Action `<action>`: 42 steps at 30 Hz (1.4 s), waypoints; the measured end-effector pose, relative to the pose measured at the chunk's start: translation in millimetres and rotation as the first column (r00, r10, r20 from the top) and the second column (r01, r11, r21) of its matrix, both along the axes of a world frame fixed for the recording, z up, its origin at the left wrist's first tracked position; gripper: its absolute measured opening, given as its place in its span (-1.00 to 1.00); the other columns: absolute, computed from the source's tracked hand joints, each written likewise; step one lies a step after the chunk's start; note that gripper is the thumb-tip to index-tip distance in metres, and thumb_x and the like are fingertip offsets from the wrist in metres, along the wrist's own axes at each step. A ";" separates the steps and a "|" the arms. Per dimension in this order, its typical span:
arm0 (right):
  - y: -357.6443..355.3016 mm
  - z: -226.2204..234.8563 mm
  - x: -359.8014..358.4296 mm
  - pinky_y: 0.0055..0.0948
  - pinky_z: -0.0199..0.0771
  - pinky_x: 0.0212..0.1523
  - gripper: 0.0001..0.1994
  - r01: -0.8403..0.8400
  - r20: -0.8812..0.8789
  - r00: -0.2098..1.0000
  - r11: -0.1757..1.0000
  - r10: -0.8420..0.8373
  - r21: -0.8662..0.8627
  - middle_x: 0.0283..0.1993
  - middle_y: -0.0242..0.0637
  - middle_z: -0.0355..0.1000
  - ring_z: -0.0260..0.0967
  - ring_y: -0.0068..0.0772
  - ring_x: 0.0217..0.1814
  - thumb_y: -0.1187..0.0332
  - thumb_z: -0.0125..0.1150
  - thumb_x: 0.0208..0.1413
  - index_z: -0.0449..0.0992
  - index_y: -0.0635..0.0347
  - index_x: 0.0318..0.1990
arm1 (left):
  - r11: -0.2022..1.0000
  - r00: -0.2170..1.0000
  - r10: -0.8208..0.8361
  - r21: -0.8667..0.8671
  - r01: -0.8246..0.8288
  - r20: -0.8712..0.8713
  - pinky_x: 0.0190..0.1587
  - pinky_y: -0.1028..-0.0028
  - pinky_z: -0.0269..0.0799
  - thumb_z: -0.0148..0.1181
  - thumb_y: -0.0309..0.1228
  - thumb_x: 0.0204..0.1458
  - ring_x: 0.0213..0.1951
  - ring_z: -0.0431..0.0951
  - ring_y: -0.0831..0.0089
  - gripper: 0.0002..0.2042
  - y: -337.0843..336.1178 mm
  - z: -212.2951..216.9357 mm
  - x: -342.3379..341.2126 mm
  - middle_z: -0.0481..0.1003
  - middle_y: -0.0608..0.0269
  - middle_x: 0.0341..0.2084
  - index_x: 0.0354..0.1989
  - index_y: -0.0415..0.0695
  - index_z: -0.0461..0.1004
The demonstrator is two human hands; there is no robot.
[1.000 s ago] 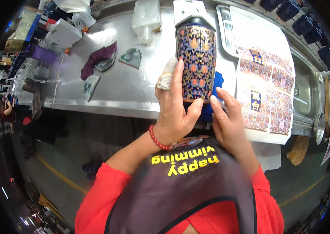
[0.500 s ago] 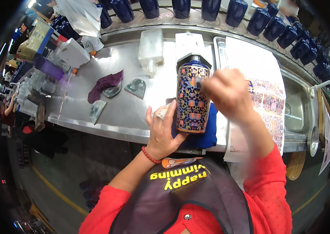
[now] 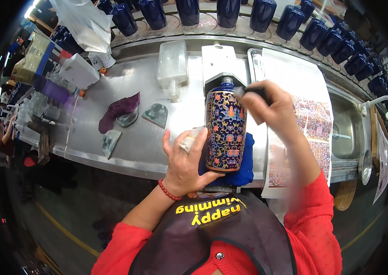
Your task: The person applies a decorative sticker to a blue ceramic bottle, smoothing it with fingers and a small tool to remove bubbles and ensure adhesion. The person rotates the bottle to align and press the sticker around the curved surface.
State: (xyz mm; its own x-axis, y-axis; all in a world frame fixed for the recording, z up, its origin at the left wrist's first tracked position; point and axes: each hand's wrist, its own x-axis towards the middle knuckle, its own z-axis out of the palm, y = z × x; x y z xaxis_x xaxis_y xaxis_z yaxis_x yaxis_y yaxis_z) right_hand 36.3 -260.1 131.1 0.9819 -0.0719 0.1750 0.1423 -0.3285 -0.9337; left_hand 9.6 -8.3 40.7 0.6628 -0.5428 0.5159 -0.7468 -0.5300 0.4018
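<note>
A dark blue bottle covered in a colourful floral pattern lies with its neck pointing away from me, over a blue cloth. My left hand steadies its lower left side, thumb at the base and the other fingers along the side. A white wrap circles one of those fingers. At the bottle's upper right, my right hand is closed around a dark-handled tool. The tool's pale end is near the bottle's shoulder; blur hides its exact kind and whether it touches.
Beyond the bottle's neck stands a white-and-black holder, beside a clear glass bottle. Patterned printed sheets lie right, before a sink. Left are a purple cloth and greenish pads. Blue bottles line the conveyor behind.
My right hand with the tool has moved closer to the bottle's neck end, and its dark handle now shows. My left hand stays at the bottle's lower side. The whole view has shifted slightly.
</note>
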 end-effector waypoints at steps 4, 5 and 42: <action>-26.2 -30.6 1.5 -0.65 0.38 -0.44 -0.77 0.108 0.145 0.986 0.981 -0.085 -0.161 -0.37 -0.35 0.54 0.42 -0.68 -0.44 0.34 0.27 0.33 0.53 0.33 -0.01 | 0.990 0.991 -0.134 0.039 0.133 0.021 0.42 -0.20 -0.25 0.08 0.39 0.06 0.22 0.26 0.09 -0.15 5.0 19.5 24.3 0.47 0.10 0.14 0.33 -0.07 0.42; -30.5 -41.2 -3.8 -0.64 0.40 -0.41 -0.76 0.100 0.205 0.977 0.976 -0.058 -0.196 -0.35 -0.34 0.55 0.44 -0.68 -0.40 0.33 0.25 0.35 0.53 0.33 0.02 | 0.984 0.986 -0.159 0.092 0.153 0.057 0.42 -0.18 -0.25 0.02 0.41 0.09 0.22 0.24 0.09 -0.16 2.6 24.9 33.7 0.46 0.10 0.16 0.33 -0.04 0.43; -22.2 -56.7 -17.3 -0.08 0.41 0.21 -0.38 0.149 0.394 0.914 0.821 0.099 -0.551 0.12 -0.06 0.46 0.38 0.07 0.16 0.76 0.09 -0.09 0.48 0.23 0.24 | 0.947 0.967 -0.182 0.298 0.124 0.176 0.40 -0.15 -0.19 0.12 0.29 0.10 0.13 0.38 0.19 -0.32 -43.2 67.5 88.1 0.52 0.19 0.01 0.24 0.07 0.55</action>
